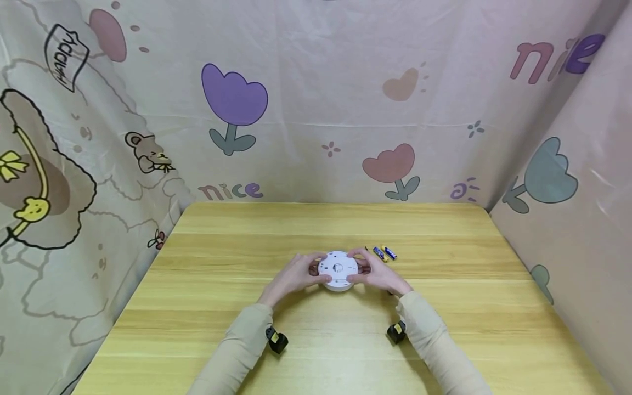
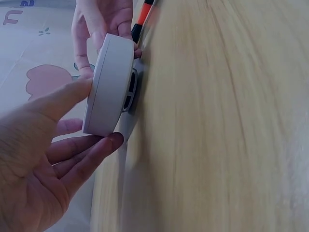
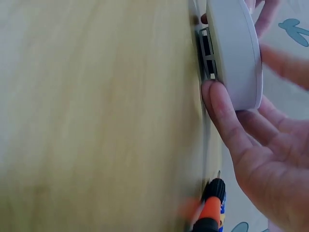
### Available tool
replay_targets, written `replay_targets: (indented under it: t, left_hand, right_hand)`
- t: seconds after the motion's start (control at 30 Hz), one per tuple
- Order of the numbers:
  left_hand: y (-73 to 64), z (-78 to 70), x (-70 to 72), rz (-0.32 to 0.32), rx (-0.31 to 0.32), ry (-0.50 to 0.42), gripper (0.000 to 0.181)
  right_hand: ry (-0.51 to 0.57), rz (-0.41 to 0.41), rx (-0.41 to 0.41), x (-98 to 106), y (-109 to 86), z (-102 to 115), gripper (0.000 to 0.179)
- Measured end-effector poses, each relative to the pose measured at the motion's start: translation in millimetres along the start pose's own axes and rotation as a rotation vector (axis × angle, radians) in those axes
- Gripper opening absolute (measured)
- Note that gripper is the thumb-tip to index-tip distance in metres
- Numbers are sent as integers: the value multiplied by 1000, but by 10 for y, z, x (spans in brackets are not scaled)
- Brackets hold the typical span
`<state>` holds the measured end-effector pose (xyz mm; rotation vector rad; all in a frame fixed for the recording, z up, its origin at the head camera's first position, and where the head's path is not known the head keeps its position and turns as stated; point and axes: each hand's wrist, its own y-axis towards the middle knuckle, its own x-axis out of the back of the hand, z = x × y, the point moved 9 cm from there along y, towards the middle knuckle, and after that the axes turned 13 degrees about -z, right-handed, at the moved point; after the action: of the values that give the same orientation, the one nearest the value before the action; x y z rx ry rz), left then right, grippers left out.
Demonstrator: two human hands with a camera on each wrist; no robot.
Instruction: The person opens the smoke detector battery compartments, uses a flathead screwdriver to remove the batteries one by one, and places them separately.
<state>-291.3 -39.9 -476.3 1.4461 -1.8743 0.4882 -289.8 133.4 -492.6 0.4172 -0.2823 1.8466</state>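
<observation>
A round white smoke alarm (image 1: 338,270) is held between both hands over the wooden table, its flat printed face up. My left hand (image 1: 295,272) grips its left rim, thumb on the near part of the face and fingers around the side. From the right, my right hand (image 1: 381,273) grips the opposite rim in the same way. A slotted, raised part (image 3: 208,53) shows on the alarm's underside in the right wrist view. Beside the right hand lies a screwdriver (image 3: 210,208) with an orange and black handle, mostly hidden by that hand in the head view.
Two blue batteries (image 1: 384,253) lie on the wooden table (image 1: 237,241) just beyond the right hand. A patterned cloth (image 1: 306,99) hangs behind the table and along both sides. Small black cameras (image 1: 277,341) are strapped at the wrists.
</observation>
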Motion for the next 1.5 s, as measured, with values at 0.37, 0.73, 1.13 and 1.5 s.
replay_targets:
  t: [0.37, 0.73, 1.13, 1.5]
  left_hand:
    - [7, -13, -32, 19, -33, -46, 65]
    - [9, -14, -59, 27, -48, -131, 60]
    - [12, 93, -81, 2, 61, -296, 86]
    - [39, 110, -54, -57, 71, -311, 68]
  right_hand:
    - [-19, 6, 70, 3, -2, 73, 66]
    - [-3, -9, 59, 13, -4, 54, 62]
    - [14, -22, 56, 5, -18, 29, 66]
    - [-20, -128, 0, 89, 6, -22, 68]
